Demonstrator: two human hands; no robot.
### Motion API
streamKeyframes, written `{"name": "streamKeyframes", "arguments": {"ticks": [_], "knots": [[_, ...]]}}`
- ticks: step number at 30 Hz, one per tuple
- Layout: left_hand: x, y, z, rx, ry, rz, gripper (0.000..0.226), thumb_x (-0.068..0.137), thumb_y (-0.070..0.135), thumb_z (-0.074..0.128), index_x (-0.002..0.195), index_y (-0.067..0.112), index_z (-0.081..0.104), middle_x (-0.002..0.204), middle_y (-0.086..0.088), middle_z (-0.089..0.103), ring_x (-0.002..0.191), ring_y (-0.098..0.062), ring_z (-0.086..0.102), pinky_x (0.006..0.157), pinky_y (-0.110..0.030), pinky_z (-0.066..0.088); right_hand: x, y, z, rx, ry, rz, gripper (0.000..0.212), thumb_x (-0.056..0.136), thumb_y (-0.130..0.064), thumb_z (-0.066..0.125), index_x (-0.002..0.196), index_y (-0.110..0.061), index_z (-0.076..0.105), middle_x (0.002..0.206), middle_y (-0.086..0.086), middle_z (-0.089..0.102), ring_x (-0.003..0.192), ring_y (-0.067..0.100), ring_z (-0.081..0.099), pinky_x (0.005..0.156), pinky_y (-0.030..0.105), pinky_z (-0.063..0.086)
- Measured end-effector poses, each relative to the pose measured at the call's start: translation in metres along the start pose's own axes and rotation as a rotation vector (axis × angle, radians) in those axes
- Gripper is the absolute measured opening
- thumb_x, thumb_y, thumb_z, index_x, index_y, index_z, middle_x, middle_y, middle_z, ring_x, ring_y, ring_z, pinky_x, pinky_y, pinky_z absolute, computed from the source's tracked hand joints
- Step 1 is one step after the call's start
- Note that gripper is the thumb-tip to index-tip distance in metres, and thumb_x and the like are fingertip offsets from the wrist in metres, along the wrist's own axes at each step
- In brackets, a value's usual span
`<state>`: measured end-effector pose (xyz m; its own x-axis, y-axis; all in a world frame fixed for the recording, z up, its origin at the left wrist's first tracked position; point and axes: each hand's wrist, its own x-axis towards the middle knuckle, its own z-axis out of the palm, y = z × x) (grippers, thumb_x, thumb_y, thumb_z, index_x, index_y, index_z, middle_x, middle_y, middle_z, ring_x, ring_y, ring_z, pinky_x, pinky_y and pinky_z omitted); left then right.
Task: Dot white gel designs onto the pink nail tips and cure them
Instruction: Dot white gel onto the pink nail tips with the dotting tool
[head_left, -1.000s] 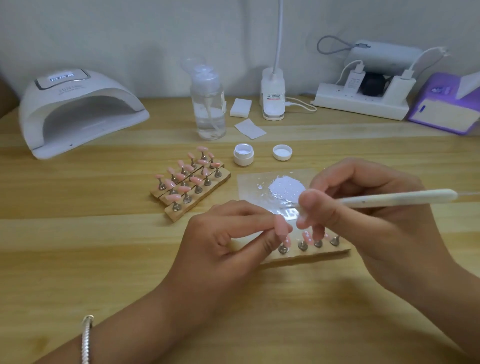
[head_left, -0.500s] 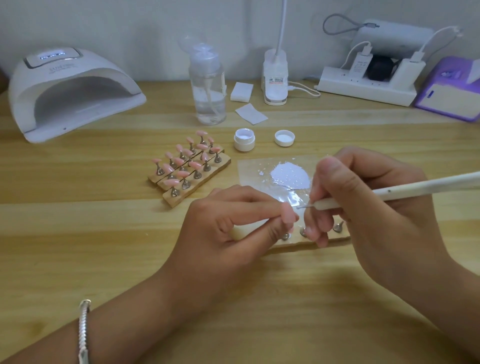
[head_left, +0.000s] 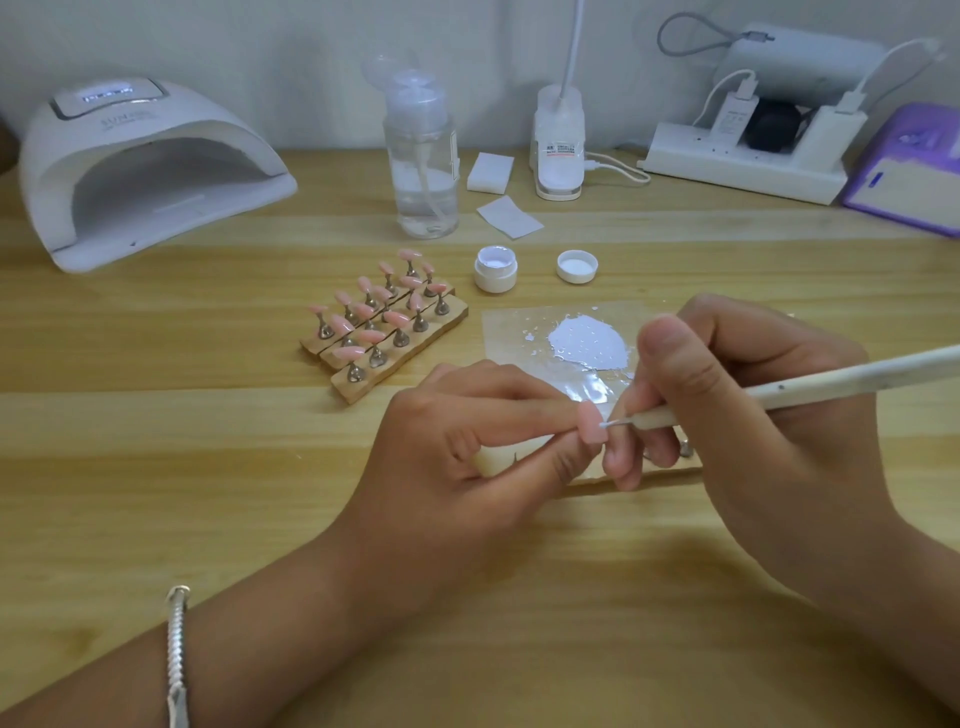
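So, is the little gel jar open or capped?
Open: the gel jar shows white contents, and its lid lies apart beside it.

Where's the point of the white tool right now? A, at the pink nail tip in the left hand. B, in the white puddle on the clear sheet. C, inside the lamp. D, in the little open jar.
A: the right hand holds the tool with its point against the pink nail tip pinched by the left hand.

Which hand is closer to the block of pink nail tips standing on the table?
Left. The left hand lies just in front and to the right of the block of pink nail tips; the right hand is farther right, beyond the left.
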<state>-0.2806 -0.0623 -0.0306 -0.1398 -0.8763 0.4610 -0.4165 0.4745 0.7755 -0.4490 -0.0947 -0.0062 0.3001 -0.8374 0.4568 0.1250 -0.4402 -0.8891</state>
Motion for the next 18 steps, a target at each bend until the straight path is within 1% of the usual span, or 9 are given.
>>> {"name": "streamKeyframes", "arguments": {"ticks": [2, 4, 10, 15, 18], "knots": [[-0.0001, 0.0001, 0.0001, 0.012, 0.012, 0.013, 0.009, 0.087, 0.018, 0.072, 0.089, 0.016, 0.081, 0.086, 0.007, 0.074, 0.085, -0.012, 0.070, 0.078, -0.052, 0.050, 0.0000, -0.0007, 0.0001, -0.021, 0.001, 0.002, 0.034, 0.098, -0.017, 0.059, 0.065, -0.011, 0.054, 0.048, 0.008, 0.060, 0.039, 0.014, 0.056, 0.047, 0.015, 0.044], [-0.0001, 0.0001, 0.0002, 0.014, 0.021, 0.022, 0.010, 0.087, 0.018, 0.072, 0.089, 0.016, 0.081, 0.086, 0.008, 0.074, 0.085, -0.011, 0.070, 0.077, -0.053, 0.050, -0.0001, -0.0018, 0.0005, -0.028, 0.004, 0.003, 0.033, 0.095, -0.018, 0.057, 0.064, -0.010, 0.054, 0.048, 0.006, 0.060, 0.039, 0.014, 0.056, 0.047, 0.015, 0.044], [0.0003, 0.0006, -0.0001, 0.032, 0.017, 0.025, 0.009, 0.087, 0.019, 0.072, 0.088, 0.017, 0.081, 0.085, 0.007, 0.075, 0.085, -0.013, 0.070, 0.077, -0.054, 0.049, -0.0001, -0.0029, 0.0011, -0.023, 0.002, 0.001, 0.030, 0.093, -0.018, 0.053, 0.065, -0.009, 0.055, 0.048, 0.012, 0.059, 0.039, 0.011, 0.056, 0.047, 0.014, 0.044], [0.0002, 0.0016, -0.0009, 0.045, 0.010, 0.031, 0.009, 0.087, 0.020, 0.072, 0.087, 0.020, 0.081, 0.084, 0.007, 0.074, 0.085, -0.013, 0.070, 0.078, -0.054, 0.048, -0.0002, -0.0020, 0.0013, -0.021, -0.002, 0.002, 0.030, 0.093, -0.018, 0.053, 0.064, -0.009, 0.055, 0.049, 0.009, 0.061, 0.040, 0.010, 0.056, 0.047, 0.014, 0.044], [0.0006, 0.0019, -0.0010, 0.056, 0.014, 0.036, 0.009, 0.087, 0.020, 0.072, 0.087, 0.021, 0.080, 0.085, 0.008, 0.075, 0.085, -0.011, 0.070, 0.078, -0.053, 0.047, -0.0007, -0.0009, 0.0003, -0.046, -0.003, -0.006, 0.035, 0.098, -0.018, 0.058, 0.064, -0.010, 0.054, 0.050, 0.006, 0.062, 0.040, 0.009, 0.057, 0.048, 0.014, 0.044]]}}
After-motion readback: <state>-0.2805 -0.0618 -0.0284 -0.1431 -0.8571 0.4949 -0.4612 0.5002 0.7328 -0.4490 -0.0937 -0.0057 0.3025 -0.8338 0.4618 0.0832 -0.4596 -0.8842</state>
